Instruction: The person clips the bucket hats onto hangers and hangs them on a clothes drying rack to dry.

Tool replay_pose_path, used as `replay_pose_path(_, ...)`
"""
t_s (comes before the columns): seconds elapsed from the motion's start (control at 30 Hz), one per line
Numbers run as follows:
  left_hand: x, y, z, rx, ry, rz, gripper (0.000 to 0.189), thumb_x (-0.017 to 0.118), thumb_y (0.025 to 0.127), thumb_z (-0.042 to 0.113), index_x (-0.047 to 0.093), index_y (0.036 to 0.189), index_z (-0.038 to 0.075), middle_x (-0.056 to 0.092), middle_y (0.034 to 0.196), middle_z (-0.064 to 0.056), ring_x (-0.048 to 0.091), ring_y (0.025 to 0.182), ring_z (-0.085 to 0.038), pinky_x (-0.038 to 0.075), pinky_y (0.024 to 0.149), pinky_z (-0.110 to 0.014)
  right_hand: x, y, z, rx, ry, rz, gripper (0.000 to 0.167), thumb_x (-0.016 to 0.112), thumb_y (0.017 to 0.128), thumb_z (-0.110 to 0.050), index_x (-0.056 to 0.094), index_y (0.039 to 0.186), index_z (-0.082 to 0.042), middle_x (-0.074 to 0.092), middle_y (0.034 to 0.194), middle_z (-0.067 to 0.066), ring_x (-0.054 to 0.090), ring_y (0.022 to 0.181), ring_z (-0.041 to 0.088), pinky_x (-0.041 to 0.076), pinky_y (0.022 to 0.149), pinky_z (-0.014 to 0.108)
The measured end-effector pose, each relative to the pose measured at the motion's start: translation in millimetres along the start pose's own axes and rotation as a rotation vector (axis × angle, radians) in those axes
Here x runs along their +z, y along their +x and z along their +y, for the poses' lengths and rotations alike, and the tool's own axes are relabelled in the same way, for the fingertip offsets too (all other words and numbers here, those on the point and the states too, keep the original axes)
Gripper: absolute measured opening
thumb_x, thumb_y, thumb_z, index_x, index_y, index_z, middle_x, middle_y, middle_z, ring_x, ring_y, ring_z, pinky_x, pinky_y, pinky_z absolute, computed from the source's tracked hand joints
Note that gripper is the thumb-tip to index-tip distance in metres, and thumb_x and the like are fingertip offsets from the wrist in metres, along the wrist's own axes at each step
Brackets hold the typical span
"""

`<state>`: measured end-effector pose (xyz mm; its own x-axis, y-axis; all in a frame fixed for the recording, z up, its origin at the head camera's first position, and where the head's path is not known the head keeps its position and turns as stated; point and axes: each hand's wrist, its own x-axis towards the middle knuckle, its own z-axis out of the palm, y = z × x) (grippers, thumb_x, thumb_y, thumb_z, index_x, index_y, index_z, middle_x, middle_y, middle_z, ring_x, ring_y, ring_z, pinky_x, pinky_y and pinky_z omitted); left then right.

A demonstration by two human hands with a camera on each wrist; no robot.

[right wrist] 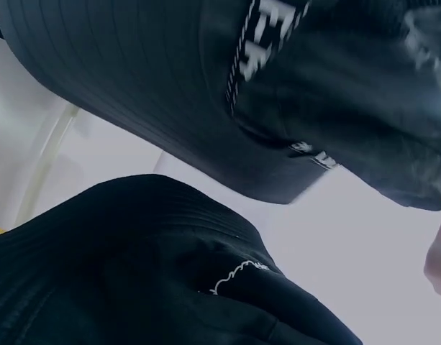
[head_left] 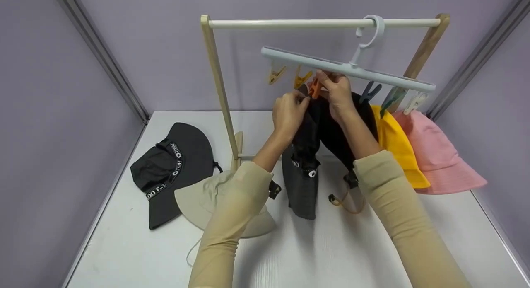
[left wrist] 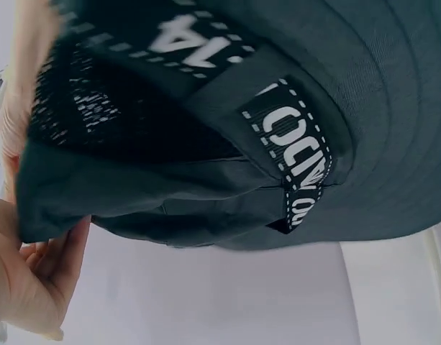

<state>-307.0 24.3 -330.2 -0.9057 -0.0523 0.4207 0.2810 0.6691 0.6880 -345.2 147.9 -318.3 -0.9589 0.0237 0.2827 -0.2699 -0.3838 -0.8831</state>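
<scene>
In the head view my left hand (head_left: 289, 116) grips the crown of a dark grey bucket hat (head_left: 302, 197) with a white-lettered band; its brim hangs down. My right hand (head_left: 339, 95) pinches an orange clothespin (head_left: 315, 88) at the top of that hat, below the pale blue hanger (head_left: 314, 62). Fingers touch the hat's crown edge in the left wrist view, where the lettered band (left wrist: 296, 147) faces the camera. Just right of it hangs a black hat (head_left: 335, 130), partly behind my right forearm. In the right wrist view, this black hat (right wrist: 134, 266) lies below the lettered one.
The hanger tilts on a white rod (head_left: 285, 24) between wooden posts. Yellow clothespins (head_left: 302, 77) dangle at its left. A yellow hat (head_left: 399, 149) and a pink hat (head_left: 439, 151) hang at right. Another dark lettered hat (head_left: 192, 155) and a beige hat (head_left: 203, 192) lie on the white table (head_left: 120, 246).
</scene>
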Motion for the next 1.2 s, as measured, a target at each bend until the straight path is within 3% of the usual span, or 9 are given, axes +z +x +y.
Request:
replay_pose_path(0.23,5.8,-2.2,4.9,0.013,0.015,0.001,0.015,0.061,0.09,0.023,0.069,0.087,0.01,0.064,0.073,0.003,0.05,0.056,-0.005,0.038,0.051,-0.02,-7.6,-1.4,7.1,0.007,-0.074,0.011,0.012,0.062,0.088,-0.009,0.055,0.094,-0.001,0.057,0.083,0.009,0.061,0.074,0.02,0.05,0.067,0.028)
replay_pose_path(0.43,4.0,-3.6,7.0,0.052,-0.073,0.042,0.013,0.061,0.09,0.021,0.068,0.089,0.01,0.059,0.065,0.004,0.046,0.053,-0.005,0.033,0.05,-0.019,-6.7,-4.5,1.0,-0.012,-0.039,-0.029,0.021,0.064,0.086,-0.009,0.057,0.103,0.001,0.059,0.088,0.011,0.06,0.079,0.021,0.05,0.069,0.029)
replay_pose_path(0.63,2.3,-3.7,6.5,0.065,-0.065,0.06,0.014,0.061,0.09,0.022,0.068,0.09,0.011,0.053,0.061,0.006,0.041,0.05,-0.004,0.029,0.047,-0.018,-3.7,-3.6,-1.0,0.01,-0.009,-0.031,0.018,0.062,0.088,-0.007,0.055,0.102,0.001,0.058,0.088,0.011,0.061,0.079,0.021,0.049,0.071,0.03)
replay_pose_path(0.97,5.8,-6.3,8.9,0.07,-0.067,0.078,0.012,0.061,0.089,0.02,0.068,0.09,0.011,0.056,0.062,0.003,0.043,0.051,-0.005,0.03,0.047,-0.018,-8.3,-4.0,1.2,0.007,-0.058,-0.046,0.016,0.059,0.09,-0.009,0.055,0.103,0.0,0.058,0.094,0.009,0.059,0.085,0.019,0.048,0.075,0.029)
replay_pose_path(1.2,6.9,-3.1,6.0,0.061,-0.061,0.083,0.012,0.061,0.09,0.021,0.068,0.091,0.011,0.059,0.066,0.003,0.045,0.053,-0.005,0.033,0.049,-0.018,-18.4,-7.5,3.3,-0.003,0.012,-0.164,0.031,0.062,0.087,-0.015,0.053,0.11,0.004,0.056,0.106,0.016,0.058,0.096,0.023,0.045,0.084,0.031)
